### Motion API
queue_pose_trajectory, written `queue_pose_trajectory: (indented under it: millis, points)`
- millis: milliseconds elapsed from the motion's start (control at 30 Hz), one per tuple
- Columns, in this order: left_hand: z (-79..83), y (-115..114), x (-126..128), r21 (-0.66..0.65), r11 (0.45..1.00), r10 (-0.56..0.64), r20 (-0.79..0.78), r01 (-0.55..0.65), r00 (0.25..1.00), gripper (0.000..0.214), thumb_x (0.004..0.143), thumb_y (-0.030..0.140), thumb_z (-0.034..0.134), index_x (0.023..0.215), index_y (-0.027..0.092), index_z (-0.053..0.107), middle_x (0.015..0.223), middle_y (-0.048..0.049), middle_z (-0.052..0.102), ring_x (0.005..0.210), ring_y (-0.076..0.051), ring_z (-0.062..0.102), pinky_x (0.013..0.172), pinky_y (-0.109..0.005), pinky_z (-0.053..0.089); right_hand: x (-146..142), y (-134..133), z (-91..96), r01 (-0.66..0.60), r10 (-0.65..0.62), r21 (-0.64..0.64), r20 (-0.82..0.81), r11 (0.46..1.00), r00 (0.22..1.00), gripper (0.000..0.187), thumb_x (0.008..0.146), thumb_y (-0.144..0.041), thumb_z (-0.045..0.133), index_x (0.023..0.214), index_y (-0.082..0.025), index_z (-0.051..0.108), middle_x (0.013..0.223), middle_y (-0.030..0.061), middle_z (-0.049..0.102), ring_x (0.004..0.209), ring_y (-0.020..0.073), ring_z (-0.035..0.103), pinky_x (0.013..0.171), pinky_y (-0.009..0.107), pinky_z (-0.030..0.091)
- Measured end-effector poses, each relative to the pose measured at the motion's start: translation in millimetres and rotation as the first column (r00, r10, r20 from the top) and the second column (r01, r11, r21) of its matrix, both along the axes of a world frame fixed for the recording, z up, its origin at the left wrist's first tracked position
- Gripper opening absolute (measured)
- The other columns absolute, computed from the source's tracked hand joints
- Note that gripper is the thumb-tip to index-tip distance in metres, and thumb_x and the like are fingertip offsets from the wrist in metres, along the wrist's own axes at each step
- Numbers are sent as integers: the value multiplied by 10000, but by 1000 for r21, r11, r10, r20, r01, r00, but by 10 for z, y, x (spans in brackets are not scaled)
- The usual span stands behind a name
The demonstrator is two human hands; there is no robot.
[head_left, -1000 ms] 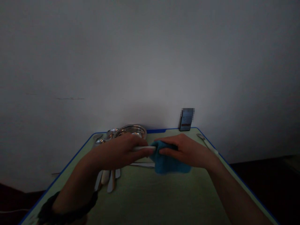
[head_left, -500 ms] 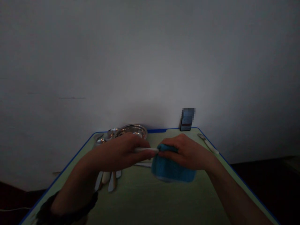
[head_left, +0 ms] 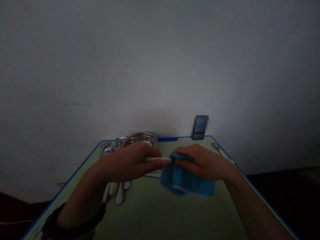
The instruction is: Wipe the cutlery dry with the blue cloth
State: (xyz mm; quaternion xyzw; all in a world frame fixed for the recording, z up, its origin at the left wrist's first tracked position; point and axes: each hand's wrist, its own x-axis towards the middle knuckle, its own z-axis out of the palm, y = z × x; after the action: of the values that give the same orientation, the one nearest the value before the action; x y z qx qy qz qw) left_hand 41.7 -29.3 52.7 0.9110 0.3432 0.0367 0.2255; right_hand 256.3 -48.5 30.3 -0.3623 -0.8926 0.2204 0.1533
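Above the middle of the table, my left hand is closed round a piece of cutlery by its white handle. The handle's tip points right. My right hand pinches a folded blue cloth just beyond that tip, the cloth hanging below the fingers. Whatever part of the cutlery lies inside the cloth or behind my hands is hidden, so I cannot tell its kind. Behind my left wrist, several utensils lie side by side, their white and wooden handles showing below the forearm.
A shiny metal bowl stands at the back by the wall, with ladle-like metal heads left of it. A phone leans on the wall. A white-handled fork lies near the right edge of the green table.
The blue cloth has swung and spread a little to the right, with a fold now showing. Both hands have shifted slightly right, keeping their grips.
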Motion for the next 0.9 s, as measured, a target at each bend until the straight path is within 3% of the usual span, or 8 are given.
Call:
queue_pose_trajectory:
  millis: [167,333,700,900]
  points:
    - [-22,9,-28,-9,1000,31,43,-30,999,365,855,471,366,809,186,589,677,21,562,606,-109,521,537,-199,349,35,19,-15,27,-27,3,23,1000,999,220,864,-244,401,1026,-187,537,854,23,613,723,122,535,636,245,373]
    - [-35,25,-162,95,987,116,122,-128,986,315,856,406,392,1047,218,558,837,-3,614,711,-130,549,619,-217,388,62,64,-80,191,-192,95,-4,977,981,192,857,-306,424,901,-173,555,732,3,585,644,112,519,576,230,343]
    - [-29,23,-114,129,982,117,142,-135,983,310,832,399,406,989,223,608,832,-13,635,708,-143,572,622,-225,413,-2,31,-72,232,-239,168,18,958,971,264,825,-412,466,728,-184,558,646,-18,574,580,96,502,535,223,289]
    - [-39,7,-62,146,977,128,173,-154,977,284,803,409,452,893,218,642,776,-9,642,682,-144,578,609,-226,414,-15,28,-75,204,-201,94,-39,974,979,219,838,-360,450,756,-181,547,676,-13,568,610,107,503,543,228,303]
